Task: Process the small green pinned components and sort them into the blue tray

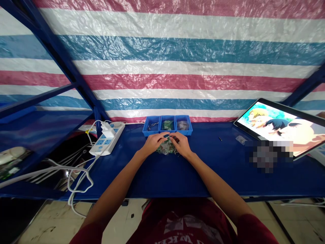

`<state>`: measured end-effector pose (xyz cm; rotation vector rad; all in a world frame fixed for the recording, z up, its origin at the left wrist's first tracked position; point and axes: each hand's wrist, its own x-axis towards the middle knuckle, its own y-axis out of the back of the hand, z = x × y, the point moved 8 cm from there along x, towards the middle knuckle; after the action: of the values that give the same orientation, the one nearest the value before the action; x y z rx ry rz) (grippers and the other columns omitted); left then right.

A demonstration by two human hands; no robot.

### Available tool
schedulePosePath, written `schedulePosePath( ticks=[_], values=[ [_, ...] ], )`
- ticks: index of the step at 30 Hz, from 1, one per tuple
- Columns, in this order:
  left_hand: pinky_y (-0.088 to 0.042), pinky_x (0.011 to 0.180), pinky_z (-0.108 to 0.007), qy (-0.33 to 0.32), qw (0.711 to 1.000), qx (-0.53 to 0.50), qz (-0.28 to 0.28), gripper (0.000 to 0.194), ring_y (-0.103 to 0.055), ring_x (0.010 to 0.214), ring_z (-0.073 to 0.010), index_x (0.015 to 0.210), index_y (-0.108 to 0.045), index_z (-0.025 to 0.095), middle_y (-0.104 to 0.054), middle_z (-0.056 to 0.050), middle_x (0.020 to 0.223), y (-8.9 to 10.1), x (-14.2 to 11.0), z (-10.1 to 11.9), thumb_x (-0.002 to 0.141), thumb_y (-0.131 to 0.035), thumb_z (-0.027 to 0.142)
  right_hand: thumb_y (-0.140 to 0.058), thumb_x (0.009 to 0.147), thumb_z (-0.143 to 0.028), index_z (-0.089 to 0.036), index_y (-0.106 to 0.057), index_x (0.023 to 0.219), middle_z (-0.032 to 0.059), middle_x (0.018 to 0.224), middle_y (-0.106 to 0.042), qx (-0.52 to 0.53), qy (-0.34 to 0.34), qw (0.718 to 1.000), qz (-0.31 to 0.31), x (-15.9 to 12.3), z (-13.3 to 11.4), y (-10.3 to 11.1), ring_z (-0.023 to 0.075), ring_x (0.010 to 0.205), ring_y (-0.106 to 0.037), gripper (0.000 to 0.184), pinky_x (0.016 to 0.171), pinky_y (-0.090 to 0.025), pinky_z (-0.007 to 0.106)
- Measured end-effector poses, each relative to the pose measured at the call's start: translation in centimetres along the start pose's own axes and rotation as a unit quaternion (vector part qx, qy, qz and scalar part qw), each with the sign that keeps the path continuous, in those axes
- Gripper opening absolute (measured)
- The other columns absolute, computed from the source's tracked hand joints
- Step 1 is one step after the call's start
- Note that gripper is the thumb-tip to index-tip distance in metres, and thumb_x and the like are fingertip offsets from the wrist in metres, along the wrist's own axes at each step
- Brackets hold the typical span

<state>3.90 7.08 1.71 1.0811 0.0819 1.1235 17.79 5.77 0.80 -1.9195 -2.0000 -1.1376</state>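
Observation:
My left hand (pixel 152 143) and my right hand (pixel 181 144) almost meet over a small heap of mixed parts (pixel 166 147) on the blue table. Green pieces, clear plastic and thin metal-looking bits show in the heap. The fingertips of both hands are drawn together in pinches; whatever lies between them is too small to name. Just behind the hands stand three joined blue bins: the left bin (pixel 151 124) has thin metallic pieces, the middle bin (pixel 167 124) green pieces, the right bin (pixel 183 124) clear plastic pieces.
A white power strip (pixel 108 139) with plugs and loose cables (pixel 87 176) lies to the left. At the right, a tablet-like screen (pixel 281 125) leans beside a blurred-out patch. A small dark pin-like piece (pixel 220 138) and a clear plastic piece (pixel 240 139) lie on the blue table (pixel 167 179).

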Motion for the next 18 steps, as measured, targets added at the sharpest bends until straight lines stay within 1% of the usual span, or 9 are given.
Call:
schedulePosePath(
  ticks=[2, 4, 6, 8, 9, 11, 14, 16, 18],
  values=[
    [-0.049, 0.075, -0.026, 0.0, 1.0, 0.008, -0.001, 0.036, -0.066, 0.076, -0.0177, 0.122, -0.063, 0.024, -0.072, -0.003, 0.082, 0.1, 0.0, 0.2, 0.093, -0.05, 0.039, -0.049, 0.092, -0.039, -0.02, -0.067, 0.099, 0.006, 0.086, -0.066, 0.002, -0.002, 1.0, -0.001, 0.0, 0.0, 0.0, 0.0156, 0.065, -0.058, 0.027, 0.063, -0.048, 0.028],
    [-0.049, 0.073, -0.025, 0.006, 1.0, 0.0, 0.005, 0.036, -0.065, 0.073, -0.017, 0.121, -0.064, 0.024, -0.071, -0.002, 0.079, 0.2, 0.0, 0.3, 0.092, -0.051, 0.041, -0.048, 0.093, -0.04, -0.02, -0.067, 0.094, 0.0058, 0.085, -0.066, 0.002, 0.0, 1.0, -0.007, 0.0, -0.2, 0.0, 0.0162, 0.067, -0.059, 0.028, 0.064, -0.048, 0.028],
    [-0.049, 0.07, -0.024, 0.02, 0.999, -0.03, 0.017, 0.037, -0.063, 0.066, -0.0152, 0.12, -0.063, 0.023, -0.069, 0.0, 0.072, 0.5, 0.0, 0.4, 0.091, -0.052, 0.042, -0.048, 0.093, -0.042, -0.02, -0.067, 0.088, 0.0057, 0.082, -0.066, 0.002, 0.0, 1.0, -0.014, 0.1, -0.4, 0.0, 0.0169, 0.069, -0.059, 0.029, 0.065, -0.048, 0.028],
    [-0.05, 0.068, -0.025, 0.04, 0.996, -0.075, 0.041, 0.037, -0.063, 0.064, -0.0151, 0.119, -0.064, 0.021, -0.069, 0.0, 0.069, 0.9, 0.0, 0.3, 0.09, -0.054, 0.041, -0.047, 0.093, -0.042, -0.02, -0.066, 0.086, 0.0054, 0.079, -0.066, 0.01, -0.019, 1.0, -0.006, 0.2, -0.4, 0.2, 0.0168, 0.068, -0.059, 0.031, 0.064, -0.047, 0.028],
    [-0.051, 0.067, -0.025, 0.049, 0.993, -0.096, 0.056, 0.036, -0.064, 0.065, -0.0158, 0.115, -0.065, 0.019, -0.07, -0.001, 0.07, 1.1, 0.0, 0.3, 0.089, -0.056, 0.041, -0.046, 0.093, -0.043, -0.019, -0.065, 0.086, 0.005, 0.078, -0.065, 0.018, -0.032, 0.999, 0.002, 0.2, -0.3, 0.3, 0.0165, 0.066, -0.059, 0.031, 0.063, -0.047, 0.028],
    [-0.051, 0.067, -0.026, 0.061, 0.987, -0.121, 0.082, 0.029, -0.066, 0.07, -0.0179, 0.1, -0.07, 0.017, -0.072, -0.004, 0.075, 1.5, 0.0, 0.3, 0.085, -0.06, 0.04, -0.047, 0.092, -0.043, -0.018, -0.064, 0.085, 0.0041, 0.074, -0.065, 0.033, -0.056, 0.998, 0.017, 0.2, 0.0, 0.5, 0.016, 0.062, -0.058, 0.031, 0.061, -0.046, 0.027],
    [-0.051, 0.065, -0.027, 0.058, 0.989, -0.104, 0.091, 0.025, -0.067, 0.069, -0.0186, 0.079, -0.072, 0.016, -0.073, -0.005, 0.076, 2.0, 0.1, 0.3, 0.084, -0.063, 0.039, -0.047, 0.092, -0.044, -0.018, -0.064, 0.086, 0.0033, 0.07, -0.063, 0.034, -0.066, 0.997, 0.02, 0.2, 0.2, 0.5, 0.0159, 0.06, -0.058, 0.031, 0.06, -0.046, 0.027],
    [-0.05, 0.065, -0.026, 0.064, 0.987, -0.071, 0.133, 0.026, -0.065, 0.065, -0.0173, 0.078, -0.072, 0.017, -0.073, -0.004, 0.073, 3.0, 0.2, -0.2, 0.085, -0.061, 0.04, -0.045, 0.093, -0.043, -0.019, -0.065, 0.094, 0.0029, 0.072, -0.063, 0.028, -0.071, 0.997, 0.018, 0.2, 0.4, 0.4, 0.0156, 0.059, -0.057, 0.032, 0.06, -0.047, 0.028],
    [-0.05, 0.067, -0.026, 0.086, 0.971, -0.014, 0.222, 0.027, -0.063, 0.064, -0.0162, 0.082, -0.072, 0.017, -0.072, -0.003, 0.073, 4.9, 0.1, -1.1, 0.087, -0.058, 0.039, -0.043, 0.093, -0.042, -0.019, -0.065, 0.103, 0.0026, 0.073, -0.063, 0.024, -0.076, 0.997, 0.018, 0.1, 0.6, 0.3, 0.0152, 0.057, -0.056, 0.033, 0.06, -0.047, 0.028]
  ],
)
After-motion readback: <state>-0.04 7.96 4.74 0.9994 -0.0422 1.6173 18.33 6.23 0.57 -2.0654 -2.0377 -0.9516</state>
